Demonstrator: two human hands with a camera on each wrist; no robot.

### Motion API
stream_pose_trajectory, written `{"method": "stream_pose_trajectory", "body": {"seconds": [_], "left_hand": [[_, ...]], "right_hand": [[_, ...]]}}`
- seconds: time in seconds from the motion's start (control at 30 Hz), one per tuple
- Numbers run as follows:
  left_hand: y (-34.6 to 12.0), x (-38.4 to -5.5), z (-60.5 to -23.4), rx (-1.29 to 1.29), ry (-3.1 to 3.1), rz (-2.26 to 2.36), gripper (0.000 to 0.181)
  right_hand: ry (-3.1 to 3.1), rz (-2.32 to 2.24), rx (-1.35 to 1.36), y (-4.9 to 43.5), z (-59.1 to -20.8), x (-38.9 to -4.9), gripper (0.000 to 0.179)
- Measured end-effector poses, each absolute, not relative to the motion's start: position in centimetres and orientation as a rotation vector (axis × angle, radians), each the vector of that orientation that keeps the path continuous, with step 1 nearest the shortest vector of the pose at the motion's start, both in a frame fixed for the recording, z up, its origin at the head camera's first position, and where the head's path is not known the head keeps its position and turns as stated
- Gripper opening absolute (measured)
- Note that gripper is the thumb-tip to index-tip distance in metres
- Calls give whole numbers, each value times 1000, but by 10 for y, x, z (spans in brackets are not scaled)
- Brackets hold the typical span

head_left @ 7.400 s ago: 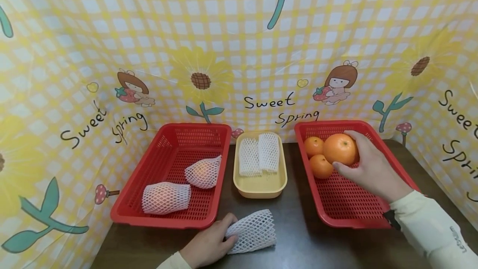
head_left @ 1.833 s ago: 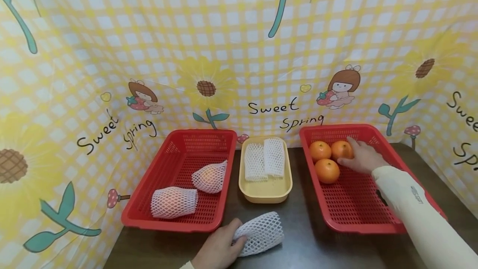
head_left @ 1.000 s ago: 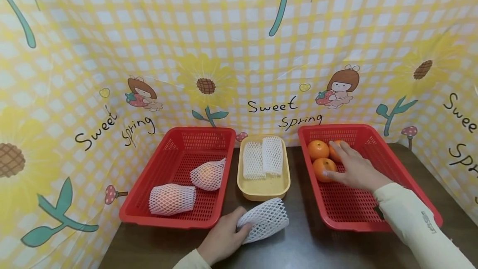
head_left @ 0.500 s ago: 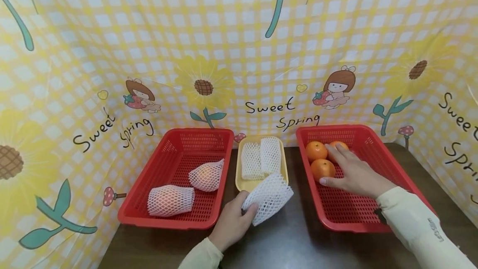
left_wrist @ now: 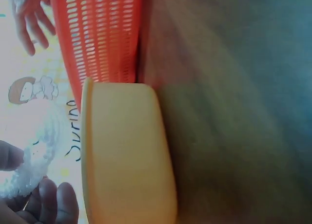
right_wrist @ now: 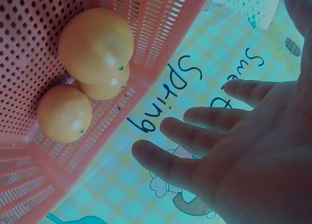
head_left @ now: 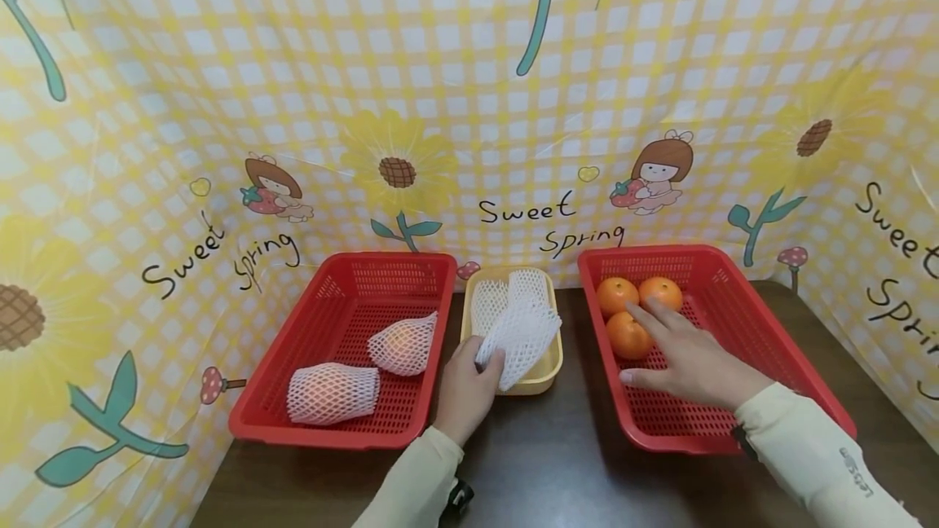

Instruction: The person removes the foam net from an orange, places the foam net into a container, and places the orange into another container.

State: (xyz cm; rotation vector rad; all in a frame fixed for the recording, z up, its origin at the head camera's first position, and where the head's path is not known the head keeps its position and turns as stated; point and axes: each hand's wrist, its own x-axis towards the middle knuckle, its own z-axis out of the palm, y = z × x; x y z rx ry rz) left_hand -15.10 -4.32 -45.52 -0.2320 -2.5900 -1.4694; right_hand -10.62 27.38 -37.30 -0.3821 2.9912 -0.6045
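Note:
My left hand (head_left: 469, 385) pinches a white foam fruit net (head_left: 519, 342) between thumb and fingers, over the yellow tray (head_left: 544, 381). Two more foam nets (head_left: 490, 300) lie in that tray, partly covered by the held one. The left wrist view shows the tray's side (left_wrist: 129, 151) with the pinched net (left_wrist: 36, 158) beside it. My right hand (head_left: 693, 361) hovers over the right red basket (head_left: 645, 434) with fingers spread, holding nothing. Three oranges (head_left: 629, 336) sit together in the basket's far left corner, and the right wrist view shows them (right_wrist: 95, 46) apart from the fingers.
At left stands another red basket (head_left: 330, 436) holding two fruits in foam nets, one near the front (head_left: 333, 393) and one by the right wall (head_left: 403, 345). A dark wooden table (head_left: 557, 463) carries everything. A yellow checked cloth (head_left: 469, 104) hangs behind and at the sides.
My left hand has lifted the foam net from the table and carried it forward over the yellow tray. The right hand has let go of the orange and drawn back from the oranges, fingers spread.

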Motion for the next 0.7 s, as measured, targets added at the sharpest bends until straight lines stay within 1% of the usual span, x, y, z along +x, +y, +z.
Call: {"method": "stream_pose_trajectory", "body": {"seconds": [0.13,0.33,0.4,0.5,0.63,0.7], "left_hand": [[-32,-162,-452,-152,-2555,-1491,15],[-19,-176,-444,-49,-2491,-1543,43],[-16,-182,-443,-38,-2470,-1513,46],[-12,-193,-444,-64,-2464,-1399,40],[-10,-210,-449,-84,-2484,-1242,20],[-10,-218,-451,-64,-2488,-1196,14]], "right_hand": [[2993,-611,-388,272,-372,-103,108],[2997,-619,-419,271,-371,-102,106],[2995,-620,-414,271,-371,-101,106],[2991,-625,-412,270,-371,-100,105],[2990,-632,-431,270,-372,-99,103],[2994,-636,-449,270,-372,-98,102]]}}
